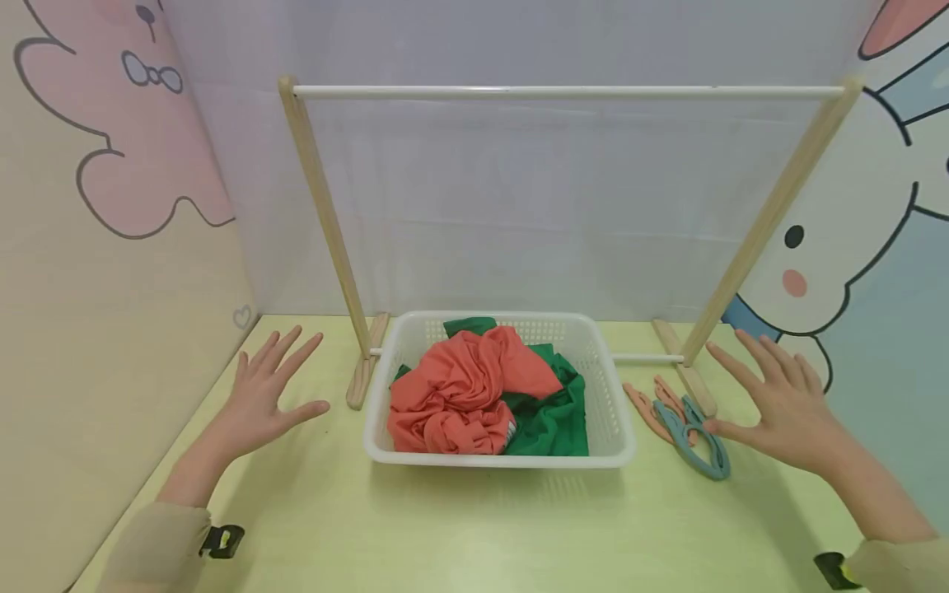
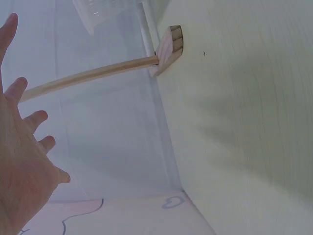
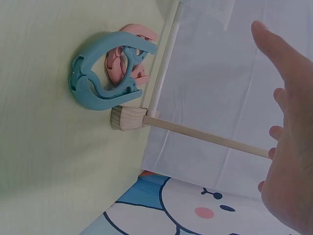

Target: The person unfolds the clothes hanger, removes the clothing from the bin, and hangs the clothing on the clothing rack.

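My left hand (image 1: 263,395) is held over the left side of the table with fingers spread, holding nothing. On the other side my right hand (image 1: 786,403) is also spread and holds nothing; in the head view its thumb tip overlaps the edge of a blue clip (image 1: 704,441). That clip lies partly over a pink clip (image 3: 115,66) on the table. Between my hands stands a white plastic basket (image 1: 500,461). In it lie a crumpled coral-red cloth garment (image 1: 460,383) and a green one (image 1: 556,420), partly hidden under the red.
Behind the basket rises a rack with wooden legs (image 1: 326,210) and a white top bar (image 1: 563,93). Its wooden feet (image 1: 366,362) rest on the pale yellow table (image 1: 474,535). Cartoon-printed panels (image 1: 823,272) flank the table, and a whitish sheet (image 1: 556,206) hangs behind.
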Demonstrator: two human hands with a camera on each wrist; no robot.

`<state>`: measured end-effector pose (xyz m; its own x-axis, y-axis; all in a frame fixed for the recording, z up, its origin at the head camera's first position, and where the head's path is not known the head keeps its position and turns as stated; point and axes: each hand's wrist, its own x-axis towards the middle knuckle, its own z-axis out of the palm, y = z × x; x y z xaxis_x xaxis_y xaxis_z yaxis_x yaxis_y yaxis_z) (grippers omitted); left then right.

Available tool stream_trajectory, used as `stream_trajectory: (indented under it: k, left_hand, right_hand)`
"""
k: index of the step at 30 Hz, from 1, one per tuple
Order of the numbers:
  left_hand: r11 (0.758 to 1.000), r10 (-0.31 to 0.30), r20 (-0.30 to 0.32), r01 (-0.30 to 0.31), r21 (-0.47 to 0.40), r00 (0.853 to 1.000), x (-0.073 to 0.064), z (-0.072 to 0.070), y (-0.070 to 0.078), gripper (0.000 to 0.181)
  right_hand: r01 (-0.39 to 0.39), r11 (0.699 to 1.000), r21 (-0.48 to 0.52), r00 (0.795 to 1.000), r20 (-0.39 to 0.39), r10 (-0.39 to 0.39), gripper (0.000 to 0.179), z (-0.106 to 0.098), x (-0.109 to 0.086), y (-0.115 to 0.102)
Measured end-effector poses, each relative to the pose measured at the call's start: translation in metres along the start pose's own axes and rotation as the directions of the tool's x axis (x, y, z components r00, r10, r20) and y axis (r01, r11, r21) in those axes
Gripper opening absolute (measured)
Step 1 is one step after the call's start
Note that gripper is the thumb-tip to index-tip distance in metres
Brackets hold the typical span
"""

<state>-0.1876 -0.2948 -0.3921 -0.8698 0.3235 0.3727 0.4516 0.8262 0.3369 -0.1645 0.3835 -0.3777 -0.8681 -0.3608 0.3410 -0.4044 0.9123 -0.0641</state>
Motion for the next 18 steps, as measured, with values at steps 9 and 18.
stream_trajectory:
  k: [9,18]
  left_hand:
    - [0.989,-0.034,0.012,0.036,-0.142,0.999,-0.009,0.010,0.014,0.092]
    - [0.952,-0.087,0.028,0.092,-0.293,0.996,-0.019,0.023,0.032,0.092]
  right_hand:
    - [0.019,0.997,0.076,0.999,-0.040,-0.016,0.106,0.011,-0.003,-0.003]
    - [-0.064,0.974,0.218,0.996,-0.045,0.075,0.110,0.034,-0.010,-0.005]
